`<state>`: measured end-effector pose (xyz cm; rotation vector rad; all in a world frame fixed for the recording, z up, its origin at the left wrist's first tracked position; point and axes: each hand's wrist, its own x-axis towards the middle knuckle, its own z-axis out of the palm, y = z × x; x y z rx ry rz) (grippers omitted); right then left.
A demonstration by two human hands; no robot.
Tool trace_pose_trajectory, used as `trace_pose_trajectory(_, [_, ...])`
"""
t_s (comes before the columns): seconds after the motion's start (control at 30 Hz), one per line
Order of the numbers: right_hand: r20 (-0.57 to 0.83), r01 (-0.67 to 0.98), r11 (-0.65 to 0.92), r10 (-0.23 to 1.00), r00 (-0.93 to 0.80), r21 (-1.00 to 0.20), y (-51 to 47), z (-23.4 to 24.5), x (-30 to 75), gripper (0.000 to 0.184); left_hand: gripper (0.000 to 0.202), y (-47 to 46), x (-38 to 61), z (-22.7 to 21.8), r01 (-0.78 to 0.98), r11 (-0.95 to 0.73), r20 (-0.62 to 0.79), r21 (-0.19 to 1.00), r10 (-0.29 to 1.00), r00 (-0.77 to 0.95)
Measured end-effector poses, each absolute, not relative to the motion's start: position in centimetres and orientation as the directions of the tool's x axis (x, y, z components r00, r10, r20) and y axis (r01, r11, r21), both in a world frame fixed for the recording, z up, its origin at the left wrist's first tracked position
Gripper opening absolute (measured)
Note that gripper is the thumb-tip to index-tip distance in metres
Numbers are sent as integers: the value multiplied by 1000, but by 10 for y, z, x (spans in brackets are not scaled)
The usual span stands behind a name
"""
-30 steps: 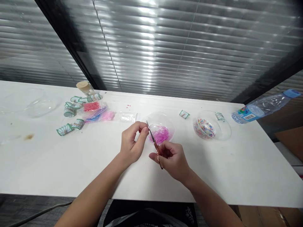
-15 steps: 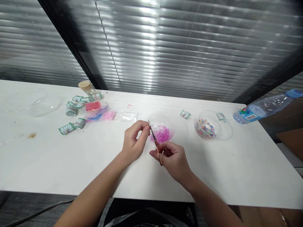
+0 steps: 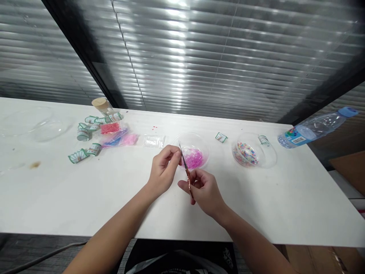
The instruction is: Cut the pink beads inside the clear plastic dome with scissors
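Note:
My right hand (image 3: 205, 190) grips a pair of small scissors (image 3: 186, 167) by copper-coloured handles, with the thin dark blades pointing up and away from me. The blades lie right beside the fingertips of my left hand (image 3: 164, 167). Thumb and fingers of that hand are pinched together; whatever they hold is too small to make out. Just beyond both hands stands a clear round bowl (image 3: 205, 146) with bright pink-purple thin pieces (image 3: 195, 158) in it. The blades pass in front of its near left side.
Right of my hands, a clear bowl (image 3: 234, 154) holds multicoloured beads. A water bottle (image 3: 310, 131) leans at far right. On the left are pink and blue packets (image 3: 114, 135), green-white wrappers (image 3: 78, 156), a cork-lidded jar (image 3: 102, 106) and clear dishes (image 3: 51, 127).
The view has shifted slightly. My right hand has turned a little, and its fingers now show below the scissor handles. My left hand keeps its pinch near the blades.

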<state>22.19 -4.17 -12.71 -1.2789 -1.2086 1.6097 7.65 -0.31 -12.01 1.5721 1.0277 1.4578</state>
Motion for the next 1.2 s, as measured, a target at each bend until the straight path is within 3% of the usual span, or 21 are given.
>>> trace_pose_trajectory(0.27, [-188, -180, -251, 932, -310, -951, -42, -140, 221, 40, 21, -2, 75, -119, 137, -409, 404, 902, 913, 63])
trace_pose_trajectory(1.2, [-185, -156, -235, 942, -279, -959, -39, -129, 222, 49, 25, 2, 71, -118, 219, -342, 326, 914, 939, 108])
